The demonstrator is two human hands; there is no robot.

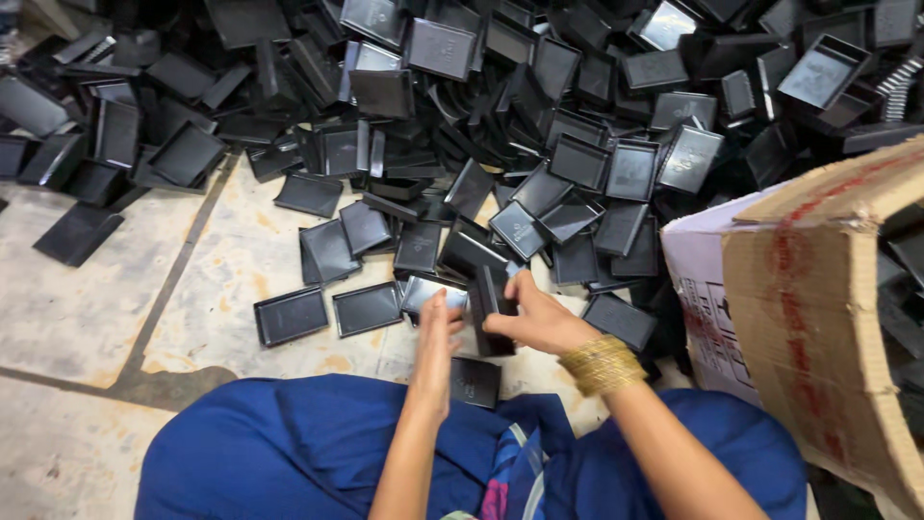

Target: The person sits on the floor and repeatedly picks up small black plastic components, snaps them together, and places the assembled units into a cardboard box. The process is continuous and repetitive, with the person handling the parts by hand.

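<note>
Head view: fingers (507, 323) grip black tray stack (486, 306) (upright).

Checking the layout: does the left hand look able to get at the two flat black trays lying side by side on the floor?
Probably yes: the trays lie on open floor beside the left hand.

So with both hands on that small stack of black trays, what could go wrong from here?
The stack of trays stands on edge, pinched between the right hand and the left hand; a loose grip could let it fan apart. The heaped pile behind slopes toward the hands and may slide. The cardboard box leans close to the right arm and could be knocked.
</note>
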